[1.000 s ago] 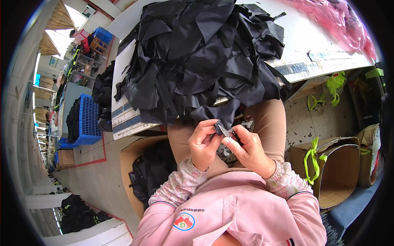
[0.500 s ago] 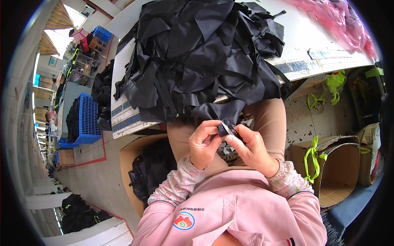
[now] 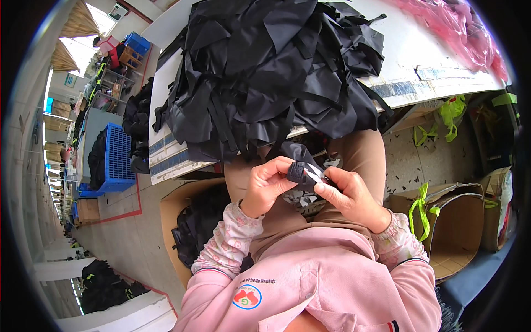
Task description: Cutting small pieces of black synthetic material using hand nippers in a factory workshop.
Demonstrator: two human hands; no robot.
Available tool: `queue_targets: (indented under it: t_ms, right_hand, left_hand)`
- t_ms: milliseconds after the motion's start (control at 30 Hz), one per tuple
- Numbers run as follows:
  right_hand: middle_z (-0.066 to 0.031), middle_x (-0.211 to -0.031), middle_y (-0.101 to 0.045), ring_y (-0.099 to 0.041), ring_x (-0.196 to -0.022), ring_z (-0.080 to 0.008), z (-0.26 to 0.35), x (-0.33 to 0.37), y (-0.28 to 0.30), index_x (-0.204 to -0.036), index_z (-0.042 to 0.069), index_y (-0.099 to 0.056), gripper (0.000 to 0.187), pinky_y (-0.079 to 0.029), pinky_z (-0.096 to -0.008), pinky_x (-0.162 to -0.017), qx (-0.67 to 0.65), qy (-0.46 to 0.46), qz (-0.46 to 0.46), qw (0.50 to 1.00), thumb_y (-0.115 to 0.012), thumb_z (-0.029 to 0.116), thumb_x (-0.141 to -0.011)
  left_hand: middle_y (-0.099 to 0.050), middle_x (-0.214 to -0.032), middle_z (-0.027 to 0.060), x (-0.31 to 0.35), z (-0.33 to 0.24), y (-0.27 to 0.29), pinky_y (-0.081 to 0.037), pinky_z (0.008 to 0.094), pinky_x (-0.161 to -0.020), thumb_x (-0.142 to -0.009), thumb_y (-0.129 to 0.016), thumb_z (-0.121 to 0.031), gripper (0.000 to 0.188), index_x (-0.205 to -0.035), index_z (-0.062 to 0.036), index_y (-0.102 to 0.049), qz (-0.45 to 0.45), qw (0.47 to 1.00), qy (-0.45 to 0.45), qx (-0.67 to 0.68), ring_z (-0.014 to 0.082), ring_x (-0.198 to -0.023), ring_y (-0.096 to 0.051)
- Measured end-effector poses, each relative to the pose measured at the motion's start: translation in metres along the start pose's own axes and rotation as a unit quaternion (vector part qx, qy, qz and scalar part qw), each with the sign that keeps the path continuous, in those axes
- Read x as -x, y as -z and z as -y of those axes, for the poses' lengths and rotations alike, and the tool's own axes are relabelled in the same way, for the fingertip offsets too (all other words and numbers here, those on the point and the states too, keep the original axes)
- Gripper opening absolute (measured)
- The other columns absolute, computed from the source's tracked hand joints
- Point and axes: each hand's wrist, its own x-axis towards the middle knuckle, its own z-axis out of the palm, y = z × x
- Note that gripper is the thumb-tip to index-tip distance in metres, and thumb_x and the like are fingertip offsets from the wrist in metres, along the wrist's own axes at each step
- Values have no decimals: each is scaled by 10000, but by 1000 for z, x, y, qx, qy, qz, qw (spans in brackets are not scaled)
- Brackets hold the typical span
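Black fabric piece [image 3: 298,171] sits over the lap, below a white table [image 3: 442,61] heaped with black cloth [image 3: 265,72]; left hand [image 3: 265,185] fingers pinch it, right hand [image 3: 348,193] fingers grip small snips [image 3: 315,174] touching it.

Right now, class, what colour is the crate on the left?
Blue: the crate, seen in the head view.

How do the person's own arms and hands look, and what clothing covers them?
Both hands are bare, with no gloves: the left hand and the right hand. The forearms wear pale long sleeves with a small floral print, ending in ribbed cuffs at the wrists. Over them sits a pink top with short sleeves.
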Motion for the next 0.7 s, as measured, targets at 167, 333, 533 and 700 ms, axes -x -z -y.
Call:
queue_targets:
  t_ms: [167,333,533,700]
  right_hand:
    - [-65,-579,-443,-394,-544,-106,7,1,4,-859,-40,-591,342,-371,-306,-477,22,9,13,1000,-660,291,-912]
    - [-112,-580,-494,-467,-495,-167,3,2,5,-877,-33,-591,334,-405,-327,-482,56,30,14,998,-676,289,-893]
    - [-161,-601,-565,-580,-526,-340,3,0,7,-831,-8,-566,328,-444,-382,-495,142,76,10,987,-691,294,-865]
    - [-153,-569,-484,-478,-470,-292,-1,-1,6,-789,-13,-525,356,-387,-365,-468,139,107,25,984,-691,290,-875]
  left_hand:
    - [-614,-1051,78,-1,-2,2,-464,283,-916,-866,-607,65,148,-1010,40,-634,18,998,50,36,155,-986,-592]
    - [-616,-1047,72,-1,-3,3,-460,282,-915,-868,-610,51,154,-1019,36,-637,43,996,65,32,153,-984,-593]
    - [-615,-1048,61,0,-4,9,-465,274,-901,-872,-619,31,157,-1028,34,-640,84,983,144,75,136,-986,-588]
    - [-610,-1051,53,0,-4,8,-469,254,-863,-876,-631,12,154,-1028,32,-644,111,979,159,68,120,-976,-582]
